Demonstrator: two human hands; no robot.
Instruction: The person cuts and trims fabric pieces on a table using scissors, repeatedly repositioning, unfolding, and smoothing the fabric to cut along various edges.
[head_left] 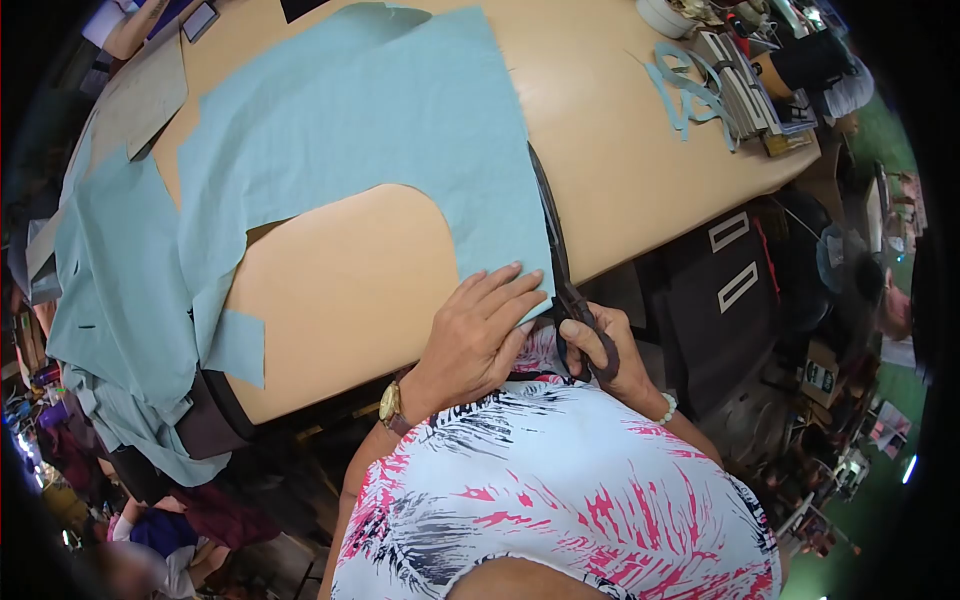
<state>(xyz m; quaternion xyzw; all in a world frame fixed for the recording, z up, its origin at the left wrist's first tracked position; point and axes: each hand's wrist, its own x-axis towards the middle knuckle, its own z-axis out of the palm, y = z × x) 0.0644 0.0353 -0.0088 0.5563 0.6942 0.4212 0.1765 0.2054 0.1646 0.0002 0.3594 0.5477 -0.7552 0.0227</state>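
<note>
A large piece of light blue-green fabric [360, 120] lies over the table, with a deep curved cutout along its near side. My left hand [490, 315] rests flat on the narrow near end of the cloth, fingers stretched out toward the right edge. In my right hand [612, 355] are large dark fabric scissors [560, 260], gripped by the handles. Their long blades point away from me along the right edge of the fabric. Whether cloth sits between the blades I cannot tell.
More blue-green fabric [125, 280] hangs over the table's left side beside a grey pattern sheet [140, 90]. Thin fabric strips [690, 90] lie at the right, near stacked books or boxes [735, 85]. The tan table [340, 290] ends close to my body. Another person's arm [135, 30] shows at top left.
</note>
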